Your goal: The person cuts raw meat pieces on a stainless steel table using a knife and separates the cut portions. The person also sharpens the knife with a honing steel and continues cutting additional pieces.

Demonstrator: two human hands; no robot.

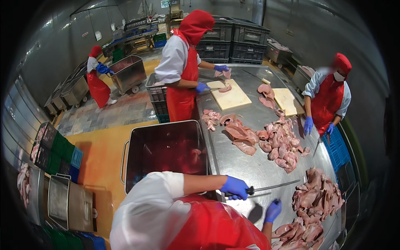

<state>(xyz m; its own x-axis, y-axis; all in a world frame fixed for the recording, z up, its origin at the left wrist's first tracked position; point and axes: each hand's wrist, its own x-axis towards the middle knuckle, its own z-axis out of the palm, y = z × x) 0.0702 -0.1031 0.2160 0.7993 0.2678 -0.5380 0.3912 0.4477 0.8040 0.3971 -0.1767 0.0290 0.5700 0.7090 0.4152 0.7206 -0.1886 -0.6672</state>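
Near the grey stainless-steel bench's left edge (215, 160), the blue-gloved left hand (234, 187) wraps firmly round a slim metal rod's black handle (250, 190), presumably aimed inward for clearance, while the blue-gloved right hand (273, 211) curls at something dark (276, 201), its grip unclear.

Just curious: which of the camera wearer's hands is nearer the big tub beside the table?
Left: the left hand is just right of the tub; the right hand is farther right.

Your head camera looks down past your red apron (221, 227), close below, onto the steel table (233, 168). Its fisheye view reaches the far grey wall (233, 9).
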